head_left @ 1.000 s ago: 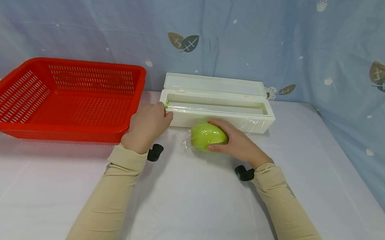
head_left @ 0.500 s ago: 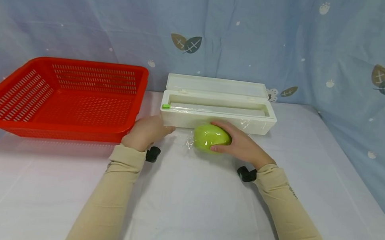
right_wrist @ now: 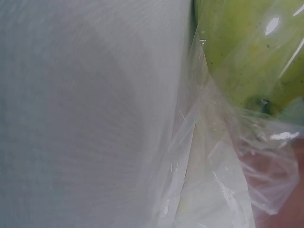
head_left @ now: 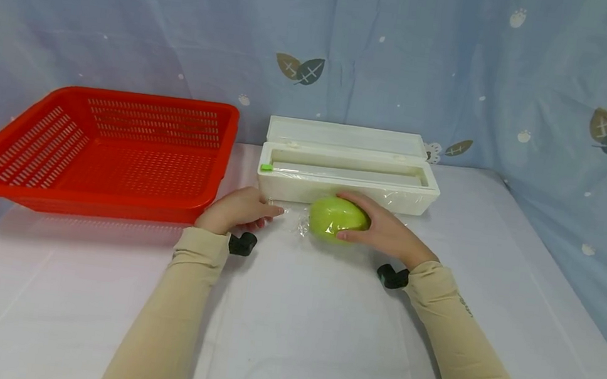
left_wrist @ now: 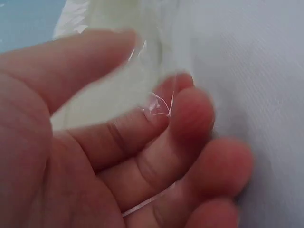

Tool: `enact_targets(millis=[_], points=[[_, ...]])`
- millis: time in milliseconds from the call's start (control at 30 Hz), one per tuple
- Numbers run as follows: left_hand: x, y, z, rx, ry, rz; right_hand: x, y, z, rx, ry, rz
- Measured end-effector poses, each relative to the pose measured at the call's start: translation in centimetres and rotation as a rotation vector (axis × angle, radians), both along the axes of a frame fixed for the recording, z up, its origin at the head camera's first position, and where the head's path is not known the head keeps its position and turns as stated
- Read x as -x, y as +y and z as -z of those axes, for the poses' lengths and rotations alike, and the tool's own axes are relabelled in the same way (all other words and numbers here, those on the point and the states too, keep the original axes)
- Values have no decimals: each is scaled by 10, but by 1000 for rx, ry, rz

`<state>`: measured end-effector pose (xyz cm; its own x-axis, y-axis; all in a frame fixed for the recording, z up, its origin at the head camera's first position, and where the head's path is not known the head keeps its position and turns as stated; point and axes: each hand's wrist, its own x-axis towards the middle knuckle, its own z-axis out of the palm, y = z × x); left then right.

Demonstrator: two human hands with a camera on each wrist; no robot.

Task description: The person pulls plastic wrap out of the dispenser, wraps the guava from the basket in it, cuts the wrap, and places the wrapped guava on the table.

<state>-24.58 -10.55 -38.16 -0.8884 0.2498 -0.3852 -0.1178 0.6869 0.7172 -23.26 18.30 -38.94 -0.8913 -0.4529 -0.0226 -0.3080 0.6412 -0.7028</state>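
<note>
A smooth yellow-green fruit with small dark specks sits under clear plastic wrap before the white box. My right hand grips it from the right, thumb in front and fingers behind. In the right wrist view, crinkled plastic wrap hangs loose around the fruit. My left hand is low by the box's front left corner. The left wrist view has its thumb apart from the half-bent fingers, with thin plastic wrap touching the fingertips. A white roll lies inside the lidded box, its lid raised.
A bright green slider sits at the left end of the box's front edge. The big red basket stands at the left, close beside my left hand. A blue patterned curtain hangs behind the white-covered table.
My left hand has left the green slider and come down toward the table and the loose wrap. The right hand keeps its grip on the fruit. The head view has shifted slightly.
</note>
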Motion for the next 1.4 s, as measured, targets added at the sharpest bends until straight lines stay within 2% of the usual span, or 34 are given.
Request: enact_targets(millis=[200, 400, 533, 700, 833, 1100, 1233, 1400], points=[[4, 7, -3, -158, 36, 117, -2, 3, 2, 18, -6, -2], [7, 14, -6, -342, 43, 189, -2, 4, 2, 31, -2, -7], [6, 18, -5, -431, 50, 213, -9, 0, -7, 45, -22, -9], [3, 29, -4, -499, 63, 202, -20, -6, -21, 56, -32, -33], [-1, 40, -4, -494, 99, 224, -23, -10, -26, 32, -26, -33], [-9, 53, -13, -400, 182, 304, -22, -11, -28, 28, -19, -44], [-13, 60, -18, -356, 186, 354, -13, -7, -17, 33, -5, -51], [-16, 66, -20, -325, 145, 391, -1, 0, -3, 30, 26, -62]])
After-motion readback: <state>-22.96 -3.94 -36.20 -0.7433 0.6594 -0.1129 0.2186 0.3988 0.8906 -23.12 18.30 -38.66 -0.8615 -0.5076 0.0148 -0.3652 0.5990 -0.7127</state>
